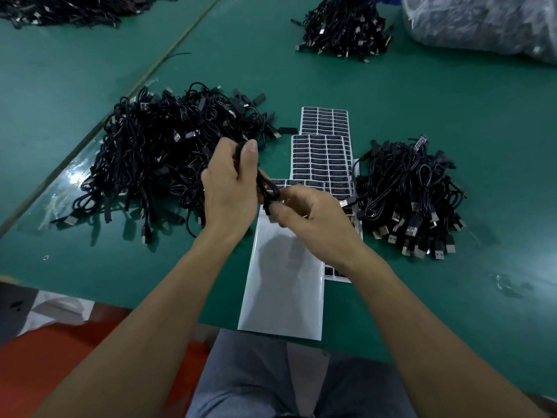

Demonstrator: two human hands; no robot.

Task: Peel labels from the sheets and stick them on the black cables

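Observation:
Both hands hold one black cable (265, 184) above the table's middle. My left hand (232, 188) grips its upper loop between thumb and curled fingers. My right hand (310, 218) pinches the cable's lower end just below; whether a label sits under its fingertips is hidden. Under the hands lie sheets of black labels (322, 161), with a further sheet (325, 119) behind. A bare white backing sheet (283, 285) reaches to the table's front edge. A large heap of black cables (156, 158) lies to the left, a smaller heap (410, 194) to the right.
The green table (452, 122) carries another cable pile (346, 25) at the back, a clear plastic bag (482, 22) at the back right and more cables (69, 10) at the back left. A seam strip (126, 92) runs diagonally. My grey-trousered legs (271, 375) are below the front edge.

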